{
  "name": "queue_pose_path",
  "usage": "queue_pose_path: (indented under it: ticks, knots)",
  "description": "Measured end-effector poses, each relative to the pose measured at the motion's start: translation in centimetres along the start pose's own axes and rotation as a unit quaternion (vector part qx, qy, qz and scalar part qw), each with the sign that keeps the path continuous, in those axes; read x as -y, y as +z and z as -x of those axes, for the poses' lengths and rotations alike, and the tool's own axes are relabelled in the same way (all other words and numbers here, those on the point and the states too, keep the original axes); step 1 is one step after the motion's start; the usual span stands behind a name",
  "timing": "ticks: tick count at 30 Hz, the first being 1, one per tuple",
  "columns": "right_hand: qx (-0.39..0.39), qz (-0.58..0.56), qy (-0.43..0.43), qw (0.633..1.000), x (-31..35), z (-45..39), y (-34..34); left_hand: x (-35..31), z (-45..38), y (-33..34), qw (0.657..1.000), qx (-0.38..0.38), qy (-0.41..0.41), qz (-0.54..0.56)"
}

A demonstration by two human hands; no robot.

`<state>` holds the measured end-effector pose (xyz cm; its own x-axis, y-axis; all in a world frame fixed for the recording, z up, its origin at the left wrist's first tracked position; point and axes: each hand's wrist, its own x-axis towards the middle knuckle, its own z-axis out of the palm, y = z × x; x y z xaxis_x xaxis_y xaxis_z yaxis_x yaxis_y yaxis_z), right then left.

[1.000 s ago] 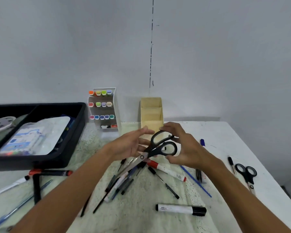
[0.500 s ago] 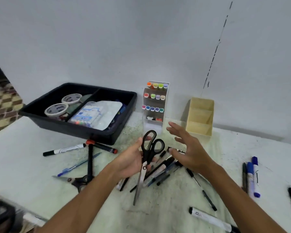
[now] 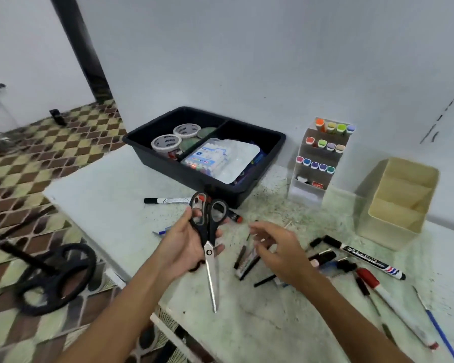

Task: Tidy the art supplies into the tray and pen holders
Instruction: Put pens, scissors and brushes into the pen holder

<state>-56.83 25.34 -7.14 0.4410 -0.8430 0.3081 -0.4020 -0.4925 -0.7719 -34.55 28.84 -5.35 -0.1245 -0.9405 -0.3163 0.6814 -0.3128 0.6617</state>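
step in hand: stowing scissors [image 3: 209,239]. your left hand [image 3: 186,244] grips them near pivot, above table's left edge, blades toward you (closed). right hand [image 3: 281,254] loosely spread, holding nothing. next: carry to black tray [image 3: 275,145], far left corner. since earlier frame, view swung left; tray nearer.

One pair of scissors [image 3: 209,239] up in the left hand [image 3: 186,247], right hand [image 3: 281,254] free beside it. One black tray [image 3: 270,150], two compartments, with two tape rolls [image 3: 166,142] in it. Two pen holders: one white rack [image 3: 303,189] carrying twelve coloured caps in three rows, one beige box [image 3: 388,231] with three sections. Loose pens on the table [image 3: 110,195] are too overlapped to count.
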Motion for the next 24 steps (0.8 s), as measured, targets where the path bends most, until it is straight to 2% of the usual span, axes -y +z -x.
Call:
queue_pose_path:
  ticks: [3, 6, 11, 17, 19, 21, 22, 24]
  knots:
    - [0.059, 0.032, 0.001, 0.998, 0.9, -1.2, 3.6, -1.9, 2.1, -2.8, 0.997, -0.044, 0.054, 0.018]
    - [0.085, 0.103, -0.022, 0.991, 2.0, -2.3, 6.7, -3.0, 3.6, -4.6, 0.992, -0.082, 0.087, 0.035]
    - [0.095, 0.215, -0.013, 0.972, 3.0, -3.6, 10.0, -3.2, 4.5, -5.7, 0.986, -0.108, 0.110, 0.058]
    - [0.061, 0.233, 0.038, 0.970, 1.9, -5.0, 9.8, -3.2, 4.4, -6.6, 0.983, -0.114, 0.111, 0.096]
    - [0.035, 0.237, 0.018, 0.971, 1.9, -5.1, 9.5, -3.2, 4.4, -6.9, 0.982, -0.106, 0.112, 0.108]
    - [0.017, 0.248, -0.046, 0.968, 2.0, -4.8, 9.6, -3.2, 4.3, -6.9, 0.983, -0.096, 0.111, 0.114]
    - [0.027, 0.267, -0.070, 0.961, 2.1, -4.4, 9.7, -3.3, 4.3, -7.0, 0.983, -0.094, 0.109, 0.118]
    - [0.104, 0.323, -0.068, 0.938, 2.3, -3.7, 10.3, -3.3, 4.1, -7.1, 0.983, -0.093, 0.105, 0.121]
